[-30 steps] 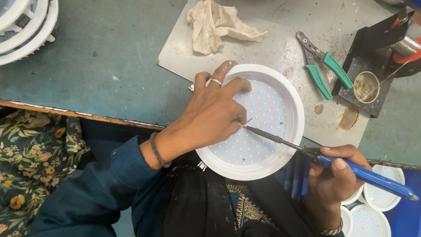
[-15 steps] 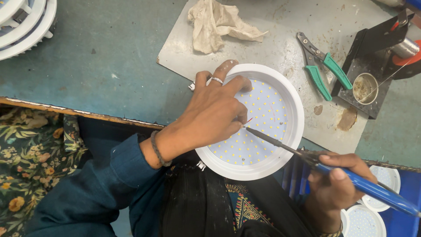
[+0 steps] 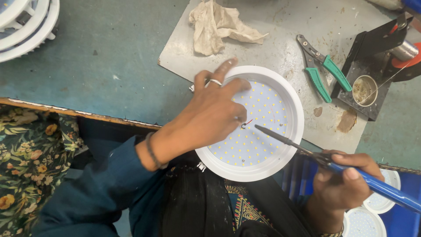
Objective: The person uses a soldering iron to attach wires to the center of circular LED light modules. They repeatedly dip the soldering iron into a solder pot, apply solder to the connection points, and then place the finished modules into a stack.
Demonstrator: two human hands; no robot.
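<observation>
Two hands share the work: my left hand point(image 3: 215, 116) presses flat on the round white LED lamp point(image 3: 256, 125) at the tabletop point(image 3: 109, 66) edge, fingers pinching a thin red wire point(image 3: 248, 122) to steady it, while my right hand point(image 3: 344, 184) is clamped around the blue-handled soldering iron point(image 3: 307, 151), tip aimed at that joint.

Pliers point(image 3: 323, 70), rag point(image 3: 219, 26) crowd lamp's point(image 3: 287, 96) far side.
</observation>
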